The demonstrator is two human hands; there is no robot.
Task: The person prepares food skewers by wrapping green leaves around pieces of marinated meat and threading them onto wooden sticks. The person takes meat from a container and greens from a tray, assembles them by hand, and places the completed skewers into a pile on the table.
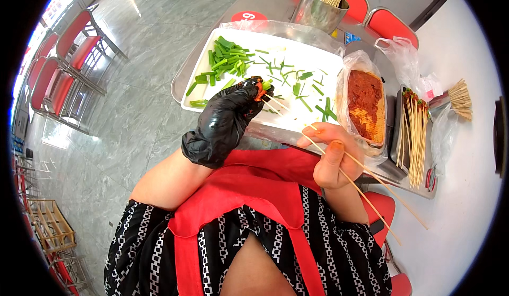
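Note:
My left hand (pixel 222 125), in a black plastic glove, pinches a green scallion piece (pixel 267 85) together with a red-coated morsel (pixel 261 91). Two thin bamboo skewers (pixel 370 204) run from this food towards the lower right. My bare right hand (pixel 336 153) grips them between thumb and fingers, its fingertips stained orange. Under my hands, a white tray (pixel 310 53) carries a heap of cut scallions (pixel 228 59) at its left and scattered green strips at its right. A plastic-lined container of red marinated food (pixel 364 101) stands right of the tray.
Loaded skewers (pixel 415 145) lie in a metal tray at the right, near red-handled scissors (pixel 430 179). Bare sticks fill a steel canister (pixel 320 11) at the table's far side; more sticks (pixel 460 99) stand at far right. Red chairs (pixel 391 25) surround the table (pixel 258 2).

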